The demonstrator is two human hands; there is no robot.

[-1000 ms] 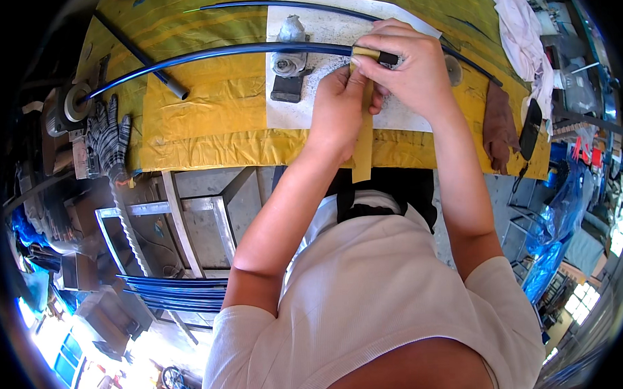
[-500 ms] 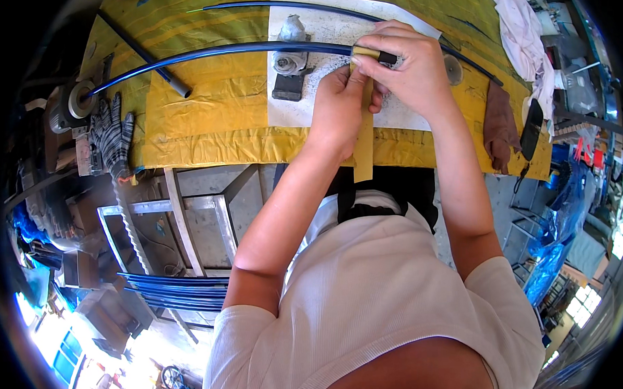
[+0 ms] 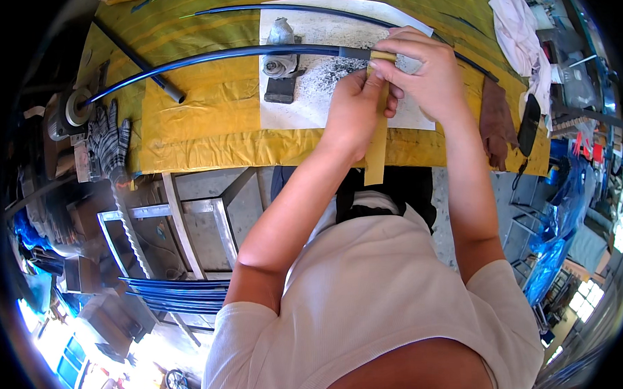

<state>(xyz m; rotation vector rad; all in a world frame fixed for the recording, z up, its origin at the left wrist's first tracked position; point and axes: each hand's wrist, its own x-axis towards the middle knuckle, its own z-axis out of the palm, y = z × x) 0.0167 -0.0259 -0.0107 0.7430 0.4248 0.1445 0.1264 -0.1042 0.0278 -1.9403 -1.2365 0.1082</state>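
A long glossy blue rod [image 3: 217, 54] spans the bench from the round spindle [image 3: 80, 106] at the left to my hands, passing over a small support stand [image 3: 280, 58]. Near my hands the rod has a dull grey stretch [image 3: 354, 53]. A tan strip [image 3: 376, 154], apparently sandpaper, is folded round the rod just right of that stretch. My right hand [image 3: 427, 63] pinches the strip against the rod from above, fingers closed. Below the rod, my left hand [image 3: 355, 110] grips the strip, whose tail hangs past the bench edge. The rod's right tip is hidden by my right hand.
White paper [image 3: 315, 112] speckled with black dust lies under the work. A second thin blue rod [image 3: 305, 7] lies behind, a dark tube [image 3: 139, 60] at the left. A striped glove [image 3: 110, 136] hangs by the spindle; a brown cloth [image 3: 496, 126] drapes at the right. Several blue rods [image 3: 174, 295] rest lower left.
Both hands and the strip have shifted right along the rod, uncovering the dull grey stretch. The view has also shifted slightly.
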